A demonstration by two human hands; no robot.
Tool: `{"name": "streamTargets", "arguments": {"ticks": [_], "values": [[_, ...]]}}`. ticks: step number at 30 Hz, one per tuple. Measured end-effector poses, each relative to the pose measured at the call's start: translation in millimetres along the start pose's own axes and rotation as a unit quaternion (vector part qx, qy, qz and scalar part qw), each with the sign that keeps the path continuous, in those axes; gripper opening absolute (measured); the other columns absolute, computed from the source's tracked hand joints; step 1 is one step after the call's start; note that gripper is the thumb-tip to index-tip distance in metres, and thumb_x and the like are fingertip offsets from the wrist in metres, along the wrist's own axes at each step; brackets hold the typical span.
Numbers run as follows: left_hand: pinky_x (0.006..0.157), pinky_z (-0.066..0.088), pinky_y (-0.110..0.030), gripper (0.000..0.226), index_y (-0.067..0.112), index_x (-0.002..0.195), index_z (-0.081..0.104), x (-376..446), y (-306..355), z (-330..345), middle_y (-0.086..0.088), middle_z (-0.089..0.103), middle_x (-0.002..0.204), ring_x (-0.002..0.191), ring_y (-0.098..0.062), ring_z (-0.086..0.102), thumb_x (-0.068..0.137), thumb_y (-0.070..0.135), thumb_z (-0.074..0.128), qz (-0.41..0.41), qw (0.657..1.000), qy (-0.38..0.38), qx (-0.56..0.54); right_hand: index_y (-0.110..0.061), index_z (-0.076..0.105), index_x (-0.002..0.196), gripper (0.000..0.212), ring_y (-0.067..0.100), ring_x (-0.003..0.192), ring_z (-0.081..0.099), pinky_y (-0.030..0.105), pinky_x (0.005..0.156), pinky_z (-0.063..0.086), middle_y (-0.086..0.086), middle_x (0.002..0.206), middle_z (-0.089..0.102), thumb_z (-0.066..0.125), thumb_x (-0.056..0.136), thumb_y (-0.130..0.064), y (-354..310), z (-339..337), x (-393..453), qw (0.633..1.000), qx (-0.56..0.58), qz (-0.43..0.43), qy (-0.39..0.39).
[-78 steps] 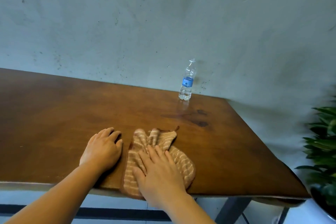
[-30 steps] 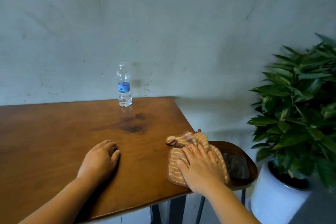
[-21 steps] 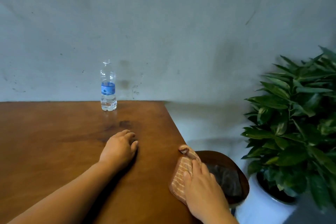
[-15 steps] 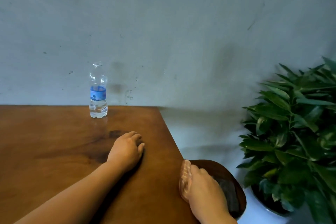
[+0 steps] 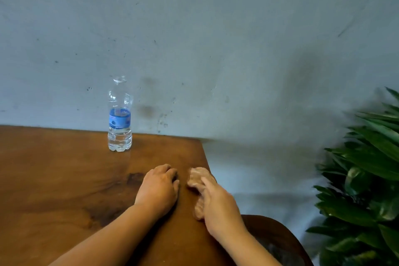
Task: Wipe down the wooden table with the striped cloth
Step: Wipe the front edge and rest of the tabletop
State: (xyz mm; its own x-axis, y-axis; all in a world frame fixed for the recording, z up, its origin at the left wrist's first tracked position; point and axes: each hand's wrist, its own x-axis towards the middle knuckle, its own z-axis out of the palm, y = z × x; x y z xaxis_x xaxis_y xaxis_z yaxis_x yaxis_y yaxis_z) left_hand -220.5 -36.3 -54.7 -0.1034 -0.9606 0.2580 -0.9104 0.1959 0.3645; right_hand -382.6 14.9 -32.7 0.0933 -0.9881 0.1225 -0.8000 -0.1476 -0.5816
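Observation:
The wooden table fills the lower left, and its right edge runs down the middle of the view. The striped tan cloth lies bunched along that right edge, blurred by motion. My right hand lies flat on top of the cloth with straight fingers, pressing it against the wood near the far right corner. My left hand rests palm down on the bare tabletop just left of the cloth, fingers loosely bent and holding nothing.
A clear water bottle with a blue label stands near the table's back edge by the grey wall. A dark round wooden seat sits below the table's right edge. A leafy green plant stands at the right.
My right hand has slid the cloth along the right edge from the near side toward the far corner. My left hand has moved forward and to the right beside it.

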Motion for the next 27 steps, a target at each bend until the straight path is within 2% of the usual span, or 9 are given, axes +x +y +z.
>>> {"name": "streamTargets", "arguments": {"ticks": [2, 4, 6, 9, 13, 16, 20, 24, 27], "values": [[0.113, 0.029, -0.029, 0.042, 0.024, 0.138, 0.049, 6.9, -0.9, 4.5, 0.003, 0.044, 0.146, 0.134, -0.013, 0.039, 0.1, 0.038, 0.039, -0.01, 1.0, -0.007, 0.003, -0.039, 0.047, 0.142, 0.039, 0.013, 0.11, 0.055, 0.014, 0.086, 0.037, -0.009, 0.134, 0.055, 0.035, 0.107, -0.028, -0.9, -10.0, 41.5, 0.994, 0.084, 0.043, 0.06], [0.115, 0.026, -0.028, 0.043, 0.024, 0.14, 0.048, 12.3, 0.8, 8.4, 0.004, 0.042, 0.148, 0.135, -0.012, 0.037, 0.101, 0.039, 0.037, -0.018, 1.0, -0.005, 0.013, -0.039, 0.04, 0.147, 0.042, 0.022, 0.12, 0.052, 0.025, 0.095, 0.04, 0.001, 0.143, 0.052, 0.028, 0.107, -0.034, 5.2, -6.9, 85.5, 0.996, 0.062, 0.05, 0.046], [0.115, 0.023, -0.027, 0.043, 0.026, 0.141, 0.045, 18.0, 5.1, 12.0, 0.005, 0.04, 0.148, 0.137, -0.011, 0.034, 0.101, 0.038, 0.036, -0.02, 1.0, 0.003, 0.02, -0.032, 0.027, 0.154, 0.048, 0.031, 0.142, 0.032, 0.037, 0.113, 0.029, 0.005, 0.16, 0.028, 0.026, 0.106, -0.034, 13.8, 9.8, 122.1, 0.998, -0.029, 0.032, -0.055], [0.118, 0.016, -0.03, 0.045, 0.028, 0.145, 0.037, 28.2, 13.2, 15.9, 0.005, 0.03, 0.153, 0.142, -0.013, 0.023, 0.102, 0.039, 0.031, -0.018, 0.999, -0.01, 0.048, -0.026, 0.014, 0.158, 0.059, 0.032, 0.148, 0.017, 0.047, 0.115, 0.03, 0.005, 0.166, 0.005, 0.033, 0.103, -0.034, 26.2, 38.4, 160.1, 0.989, -0.116, 0.026, -0.089], [0.121, 0.004, -0.038, 0.053, 0.029, 0.151, 0.022, 43.5, 15.5, 27.6, 0.002, 0.013, 0.161, 0.148, -0.016, 0.005, 0.101, 0.046, 0.022, -0.035, 0.994, -0.065, 0.084, -0.009, 0.022, 0.155, 0.054, 0.039, 0.147, 0.013, 0.046, 0.117, 0.026, 0.016, 0.164, 0.002, 0.032, 0.105, -0.026, 22.3, 30.8, 196.0, 0.981, -0.115, 0.06, -0.146], [0.121, 0.0, -0.038, 0.055, 0.029, 0.153, 0.016, 46.7, 13.6, 31.7, 0.003, 0.007, 0.162, 0.149, -0.015, 0.0, 0.101, 0.048, 0.017, -0.043, 0.99, -0.088, 0.097, -0.01, 0.034, 0.15, 0.052, 0.043, 0.145, 0.015, 0.05, 0.117, 0.024, 0.021, 0.162, 0.004, 0.031, 0.102, -0.031, 20.5, 31.8, 216.0, 0.976, -0.146, 0.045, -0.155], [0.121, 0.0, -0.039, 0.056, 0.03, 0.153, 0.014, 46.2, 13.7, 31.1, 0.003, 0.006, 0.162, 0.149, -0.016, 0.0, 0.1, 0.049, 0.016, -0.046, 0.989, -0.1, 0.1, -0.007, 0.016, 0.156, 0.055, 0.04, 0.147, 0.018, 0.044, 0.117, 0.023, 0.019, 0.163, 0.007, 0.026, 0.107, -0.031, 20.3, 22.0, 219.2, 0.982, -0.102, 0.05, -0.15], [0.121, 0.003, -0.04, 0.056, 0.029, 0.153, 0.016, 45.4, 14.4, 31.6, 0.003, 0.008, 0.162, 0.149, -0.016, 0.003, 0.101, 0.048, 0.016, -0.046, 0.989, -0.099, 0.104, -0.002, 0.022, 0.153, 0.05, 0.035, 0.149, 0.013, 0.039, 0.118, 0.016, 0.017, 0.164, 0.01, 0.027, 0.108, -0.021, 27.6, 23.0, 213.9, 0.99, -0.06, 0.014, -0.126], [0.121, 0.006, -0.041, 0.055, 0.029, 0.152, 0.018, 45.7, 13.0, 32.0, 0.002, 0.012, 0.161, 0.148, -0.016, 0.005, 0.1, 0.048, 0.018, -0.046, 0.989, -0.093, 0.106, -0.009, 0.019, 0.156, 0.054, 0.032, 0.149, 0.013, 0.038, 0.118, 0.014, 0.012, 0.164, 0.01, 0.033, 0.106, -0.024, 32.4, 22.9, 188.2, 0.992, 0.001, 0.019, -0.128]]}}
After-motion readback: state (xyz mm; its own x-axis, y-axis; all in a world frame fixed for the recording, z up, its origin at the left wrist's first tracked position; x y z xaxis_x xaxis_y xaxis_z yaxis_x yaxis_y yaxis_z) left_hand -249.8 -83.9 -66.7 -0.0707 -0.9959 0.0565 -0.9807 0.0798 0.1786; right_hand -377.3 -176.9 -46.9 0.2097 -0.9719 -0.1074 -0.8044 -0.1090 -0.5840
